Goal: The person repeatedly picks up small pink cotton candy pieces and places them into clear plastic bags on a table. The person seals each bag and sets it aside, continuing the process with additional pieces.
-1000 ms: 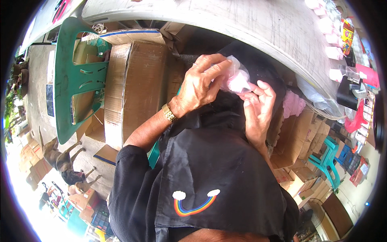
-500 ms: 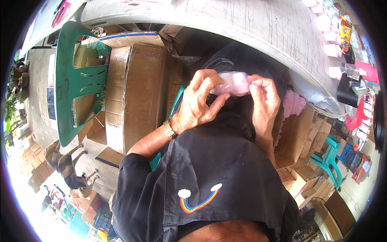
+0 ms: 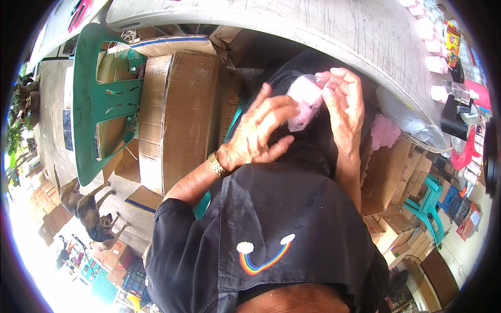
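Above my lap hangs a pink, blocky item in a clear plastic bag (image 3: 306,99), tilted. I cannot make out its exact kind. At the bag's upper right edge my right hand (image 3: 345,107) is closed in a pinch, holding the clear plastic between thumb and fingers. My left hand (image 3: 259,127), with a gold watch on its wrist, is open beside the bag. Its fingers are spread, and some fingertips reach the bag's left side; whether they touch it is unclear.
A scratched white table (image 3: 250,13) runs along the far side, with a row of pink wrapped pieces (image 3: 436,64) at its right. On the left stand a large cardboard box (image 3: 182,120) and a green plastic chair (image 3: 86,104). A dog (image 3: 88,211) is on the floor.
The bag has turned from lying level to a steep tilt. My left hand has loosened from it and its fingers have spread, while the right hand keeps its pinch, slightly higher.
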Demonstrator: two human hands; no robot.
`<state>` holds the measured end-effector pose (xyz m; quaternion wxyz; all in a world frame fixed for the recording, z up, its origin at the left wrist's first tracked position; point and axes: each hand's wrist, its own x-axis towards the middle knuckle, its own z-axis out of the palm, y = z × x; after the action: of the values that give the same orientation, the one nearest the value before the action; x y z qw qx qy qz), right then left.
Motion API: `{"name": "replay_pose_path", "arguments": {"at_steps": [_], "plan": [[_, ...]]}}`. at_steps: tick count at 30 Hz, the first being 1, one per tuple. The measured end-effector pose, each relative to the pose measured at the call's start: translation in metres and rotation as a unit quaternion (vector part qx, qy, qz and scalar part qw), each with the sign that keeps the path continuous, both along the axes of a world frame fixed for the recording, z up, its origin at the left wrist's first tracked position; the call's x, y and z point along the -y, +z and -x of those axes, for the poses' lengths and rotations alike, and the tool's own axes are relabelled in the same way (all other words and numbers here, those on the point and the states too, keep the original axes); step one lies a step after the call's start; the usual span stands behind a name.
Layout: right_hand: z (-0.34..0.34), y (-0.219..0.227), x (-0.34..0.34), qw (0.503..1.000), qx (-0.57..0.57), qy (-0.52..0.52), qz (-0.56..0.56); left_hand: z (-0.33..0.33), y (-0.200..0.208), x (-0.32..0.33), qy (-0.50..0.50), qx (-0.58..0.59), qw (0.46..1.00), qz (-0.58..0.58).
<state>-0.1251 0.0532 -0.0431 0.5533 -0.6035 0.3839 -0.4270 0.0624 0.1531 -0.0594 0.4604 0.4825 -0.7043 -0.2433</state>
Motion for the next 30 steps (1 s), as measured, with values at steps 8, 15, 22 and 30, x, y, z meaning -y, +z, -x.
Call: {"name": "replay_pose_path", "arguments": {"at_steps": [8,15,22,30], "plan": [[-0.002,-0.01,-0.041,0.997,-0.015,-0.041,0.063,-0.003,-0.006,0.012,-0.001,-0.1,0.995,-0.017],[0.007,-0.01,-0.044,0.996,-0.014,-0.051,0.07,-0.001,-0.005,0.02,-0.018,-0.064,0.997,0.048],[0.008,-0.006,-0.057,0.984,-0.086,-0.062,0.144,0.001,-0.009,0.019,-0.007,-0.057,0.995,0.076],[0.007,-0.004,-0.059,0.971,-0.129,-0.048,0.194,-0.005,-0.013,0.022,-0.06,-0.03,0.997,0.047]]}}
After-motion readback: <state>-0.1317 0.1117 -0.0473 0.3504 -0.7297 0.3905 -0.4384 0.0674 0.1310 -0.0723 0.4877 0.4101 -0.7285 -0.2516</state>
